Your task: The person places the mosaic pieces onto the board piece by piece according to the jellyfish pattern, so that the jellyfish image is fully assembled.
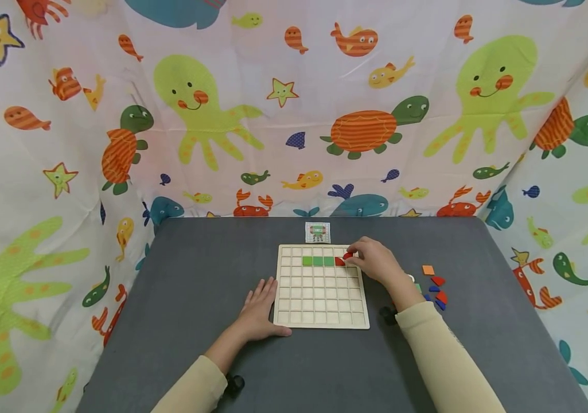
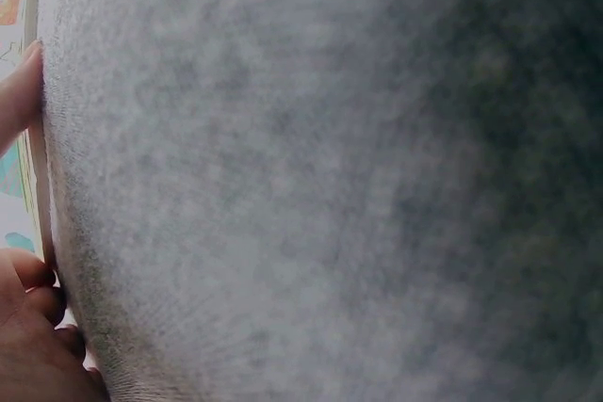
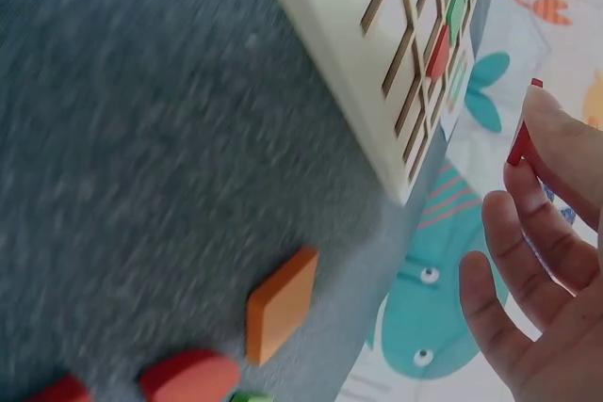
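A pale wooden grid board (image 1: 321, 297) lies on the grey table. In its second row sit several green square tiles (image 1: 318, 261) with a red tile (image 1: 339, 261) at their right end. My right hand (image 1: 374, 261) is over the board's upper right corner and pinches a red piece (image 1: 348, 255) between thumb and forefinger; the right wrist view shows that red piece (image 3: 524, 122) edge-on, above the board. My left hand (image 1: 259, 312) rests with fingers spread at the board's left edge, the thumb by its lower left corner. In the left wrist view only some fingers (image 2: 28, 317) show.
A small picture card (image 1: 318, 232) with a figure on it lies behind the board. Right of the board are loose pieces: an orange square (image 1: 428, 269), red pieces (image 1: 437, 280) and blue pieces (image 1: 440, 305). A cloth printed with sea animals (image 1: 361, 129) hangs around the table (image 1: 195, 275).
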{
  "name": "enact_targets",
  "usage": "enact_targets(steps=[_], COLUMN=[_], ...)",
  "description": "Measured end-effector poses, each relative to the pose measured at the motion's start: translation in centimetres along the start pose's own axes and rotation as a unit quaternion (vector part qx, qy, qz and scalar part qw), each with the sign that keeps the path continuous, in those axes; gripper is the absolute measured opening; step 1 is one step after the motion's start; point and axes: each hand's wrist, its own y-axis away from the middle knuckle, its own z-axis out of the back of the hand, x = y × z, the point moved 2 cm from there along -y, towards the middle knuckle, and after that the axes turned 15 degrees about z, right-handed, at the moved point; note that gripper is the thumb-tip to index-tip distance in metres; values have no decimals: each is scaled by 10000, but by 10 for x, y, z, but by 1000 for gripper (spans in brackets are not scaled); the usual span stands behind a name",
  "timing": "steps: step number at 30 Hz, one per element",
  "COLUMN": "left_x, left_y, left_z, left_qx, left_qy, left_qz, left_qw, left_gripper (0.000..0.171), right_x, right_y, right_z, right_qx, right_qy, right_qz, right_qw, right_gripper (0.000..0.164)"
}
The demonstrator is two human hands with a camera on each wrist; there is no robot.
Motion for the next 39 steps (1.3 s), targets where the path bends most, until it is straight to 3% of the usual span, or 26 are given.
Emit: enact_targets(steps=[6,39], left_x=[-3,-2], left_y=[0,-1], left_z=[1,-1], left_qx=[-17,-30], left_qy=[-22,-115], left_qz=[-30,83], left_qw=[10000,9999], left_gripper=[130,130], right_x=[7,52], right_y=[-9,-53], right_z=[-6,-42], right_qx=[32,-27], right_qy=[3,9], right_qz=[-35,648], right_qw=[10000,9979], right_gripper=[26,24])
